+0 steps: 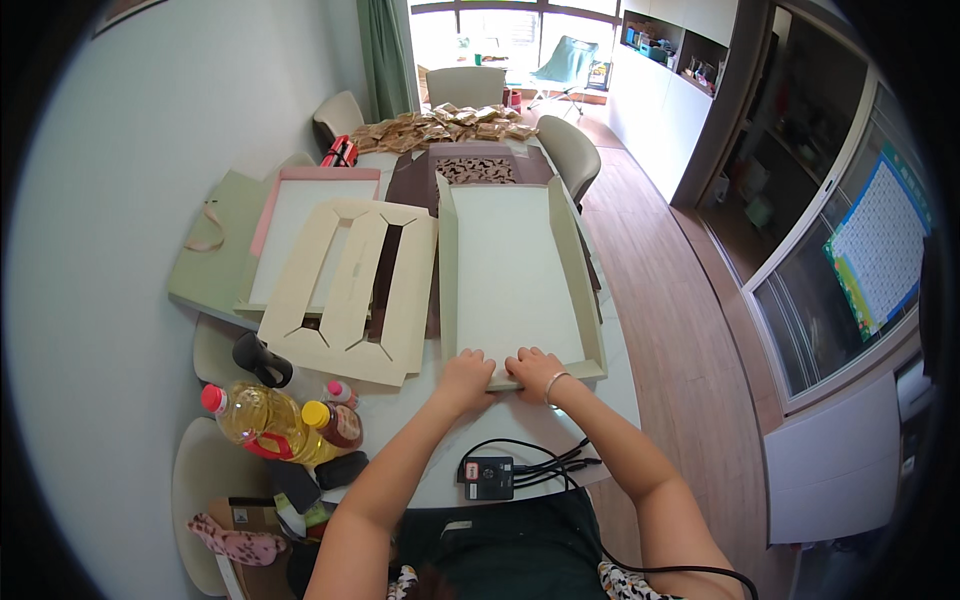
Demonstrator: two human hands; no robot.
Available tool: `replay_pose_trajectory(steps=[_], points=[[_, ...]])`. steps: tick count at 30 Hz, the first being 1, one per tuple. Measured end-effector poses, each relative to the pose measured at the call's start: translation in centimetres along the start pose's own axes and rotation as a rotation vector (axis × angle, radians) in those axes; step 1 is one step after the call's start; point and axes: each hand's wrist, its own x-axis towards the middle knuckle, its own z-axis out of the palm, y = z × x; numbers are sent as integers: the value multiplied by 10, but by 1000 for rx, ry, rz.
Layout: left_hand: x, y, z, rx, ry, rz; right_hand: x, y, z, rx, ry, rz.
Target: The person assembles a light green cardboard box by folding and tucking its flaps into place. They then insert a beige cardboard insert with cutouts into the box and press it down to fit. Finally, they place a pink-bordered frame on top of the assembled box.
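Pale green open box (576, 285) lies on the right half of the white table (520, 422); left hand (468, 376) and right hand (536, 372) grip its near wall, fingers curled, the remainder extending beyond them.

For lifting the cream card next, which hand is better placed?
Probably the left hand, nearer the cream card. The right hand is farther off; both grip the near wall of the box.

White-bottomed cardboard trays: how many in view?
2: a pale-green-walled tray, its near edge at the left hand and right hand; a pink-edged tray leftward, partly under the slotted cream cardboard. Others may be hidden.
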Motion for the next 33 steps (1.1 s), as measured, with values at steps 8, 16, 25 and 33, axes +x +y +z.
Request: replay_pose_trajectory(steps=[8, 16, 25, 33], points=[[-4, 4, -8, -1, -69, -40, 9, -2, -9, 105, -120, -11], [-8, 4, -5, 21, -24, -26, 25, 12, -3, 583, -126, 134], [-10, 5, -6, 5, -32, -69, 38, 5, 24, 559, 134, -31], [-7, 10, -6, 65, -91, -121, 16, -2, 9, 353, 196, 21]])
